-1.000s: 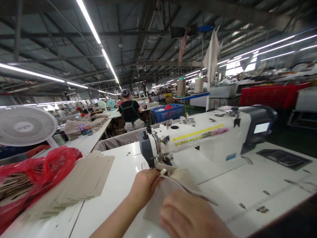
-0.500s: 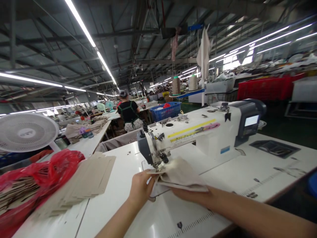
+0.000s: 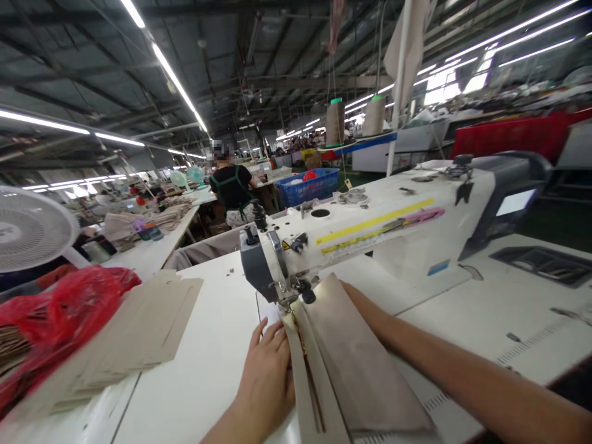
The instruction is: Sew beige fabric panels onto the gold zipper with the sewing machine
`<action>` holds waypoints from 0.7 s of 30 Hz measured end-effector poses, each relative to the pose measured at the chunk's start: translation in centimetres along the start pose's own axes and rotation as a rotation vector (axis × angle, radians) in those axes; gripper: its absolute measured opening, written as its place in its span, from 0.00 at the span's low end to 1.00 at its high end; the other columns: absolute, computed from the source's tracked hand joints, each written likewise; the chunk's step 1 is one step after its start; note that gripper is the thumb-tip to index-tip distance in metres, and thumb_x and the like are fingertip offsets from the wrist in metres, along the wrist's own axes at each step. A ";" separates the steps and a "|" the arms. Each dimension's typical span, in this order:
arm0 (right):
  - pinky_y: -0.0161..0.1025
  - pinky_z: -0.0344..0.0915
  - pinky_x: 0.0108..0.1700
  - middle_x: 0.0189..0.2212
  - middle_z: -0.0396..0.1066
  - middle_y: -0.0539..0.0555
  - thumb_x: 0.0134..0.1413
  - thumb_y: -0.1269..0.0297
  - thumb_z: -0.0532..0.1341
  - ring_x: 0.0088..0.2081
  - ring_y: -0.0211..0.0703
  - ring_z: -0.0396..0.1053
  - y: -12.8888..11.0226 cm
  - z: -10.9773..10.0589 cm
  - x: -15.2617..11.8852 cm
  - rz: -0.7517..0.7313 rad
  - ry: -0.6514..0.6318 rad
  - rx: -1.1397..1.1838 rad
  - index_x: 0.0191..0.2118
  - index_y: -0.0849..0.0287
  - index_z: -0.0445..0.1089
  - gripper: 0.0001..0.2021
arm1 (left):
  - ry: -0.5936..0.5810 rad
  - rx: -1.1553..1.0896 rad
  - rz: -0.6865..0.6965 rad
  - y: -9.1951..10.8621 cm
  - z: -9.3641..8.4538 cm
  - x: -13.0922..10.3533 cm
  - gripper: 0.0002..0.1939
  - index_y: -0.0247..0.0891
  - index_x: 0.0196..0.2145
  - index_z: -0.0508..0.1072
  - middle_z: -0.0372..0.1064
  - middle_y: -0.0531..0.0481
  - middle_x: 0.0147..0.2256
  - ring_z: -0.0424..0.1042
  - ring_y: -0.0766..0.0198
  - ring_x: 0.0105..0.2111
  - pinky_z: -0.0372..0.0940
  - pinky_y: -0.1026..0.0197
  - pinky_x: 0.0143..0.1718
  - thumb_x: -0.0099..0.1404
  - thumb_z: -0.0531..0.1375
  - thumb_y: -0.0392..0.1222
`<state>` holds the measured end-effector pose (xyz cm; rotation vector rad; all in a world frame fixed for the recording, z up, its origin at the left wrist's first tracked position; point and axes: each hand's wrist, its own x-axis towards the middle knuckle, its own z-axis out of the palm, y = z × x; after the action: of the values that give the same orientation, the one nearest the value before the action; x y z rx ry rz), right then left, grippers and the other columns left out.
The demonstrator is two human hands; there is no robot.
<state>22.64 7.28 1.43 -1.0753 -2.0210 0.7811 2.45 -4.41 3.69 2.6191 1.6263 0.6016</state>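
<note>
A beige fabric piece [image 3: 365, 364] lies under the needle area of a white sewing machine [image 3: 383, 228]. A zipper [image 3: 305, 351] with gold-coloured teeth runs lengthwise through its left strip, from the presser foot [image 3: 287, 303] toward me. My left hand [image 3: 268, 370] rests on the table along the strip's left edge, fingers stretched and slightly apart, the thumb side against the fabric. My right hand [image 3: 354, 299] reaches behind the raised far edge of the fabric, on the right of the needle. Its fingers are hidden by the cloth.
To the left, a fanned stack of beige panels [image 3: 134, 333] lies beside a red plastic bag [image 3: 74, 314]. A white fan [image 3: 32, 228] stands beyond. Thread cones [image 3: 335, 122] rise behind the machine, near a blue crate [image 3: 308, 187]. A person [image 3: 231, 185] sits further back, turned away.
The fabric, bunched near the needle before, is now laid out lengthwise with the zipper showing. My left hand has flattened beside it; my right hand has moved up behind the cloth. The view shifted closer.
</note>
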 end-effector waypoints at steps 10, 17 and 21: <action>0.42 0.61 0.40 0.32 0.70 0.55 0.56 0.61 0.59 0.37 0.50 0.68 -0.2 -1.3 -0.5 0.138 0.126 -0.345 0.41 0.59 0.71 0.10 | 0.078 -0.021 -0.017 -0.3 1.0 -0.3 0.24 0.37 0.43 0.69 0.72 0.43 0.44 0.64 0.51 0.51 0.46 0.41 0.58 0.46 0.52 0.30; 0.38 0.59 0.42 0.33 0.67 0.54 0.55 0.71 0.60 0.39 0.46 0.65 -1.2 -0.5 -0.7 0.031 0.105 -0.526 0.32 0.60 0.68 0.02 | 0.045 0.003 -0.005 -0.2 0.5 0.0 0.18 0.35 0.40 0.71 0.73 0.43 0.42 0.66 0.50 0.49 0.47 0.42 0.58 0.49 0.53 0.31; 0.35 0.60 0.36 0.31 0.70 0.53 0.60 0.68 0.57 0.35 0.43 0.69 -1.0 -0.1 -0.6 0.099 0.110 -0.482 0.37 0.61 0.63 0.03 | 0.104 -0.025 0.009 -0.4 1.0 -0.4 0.19 0.38 0.44 0.69 0.72 0.47 0.45 0.64 0.53 0.51 0.44 0.43 0.59 0.54 0.52 0.32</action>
<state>22.52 6.31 2.05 -1.4593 -2.1258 0.2717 2.28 -4.34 2.60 2.6204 1.6224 0.7661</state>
